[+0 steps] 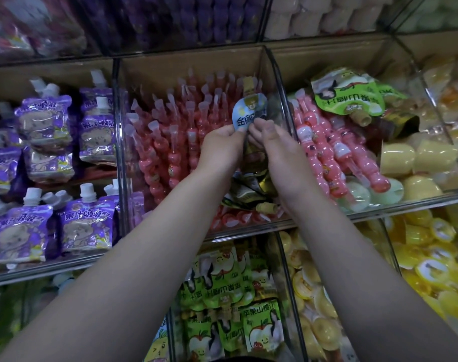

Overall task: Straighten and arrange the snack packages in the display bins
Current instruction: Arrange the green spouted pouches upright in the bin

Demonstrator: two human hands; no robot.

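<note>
Spouted pouch [248, 113], glossy blue-and-white foil with a gold cap, is hanging upright over the right side of the middle bin [191, 64], crowding the clear divider [282, 95] with only a narrow gap left there. The left hand [220, 150] is pinching its lower left edge, and the right hand [277, 150] is gripping the lower right edge with curled fingers. Slim pink tubes [170, 131] with translucent tips are standing packed across the rest of that bin, while crumpled dark-and-gold pouches [251, 189] are lying beneath the wrists at the front edge. Soft purple pouches [45, 121] are filling the left bin. A green pouch [345, 92] is lying tilted on more pink tubes in the right bin, beside smooth yellow cups [418, 158].
</note>
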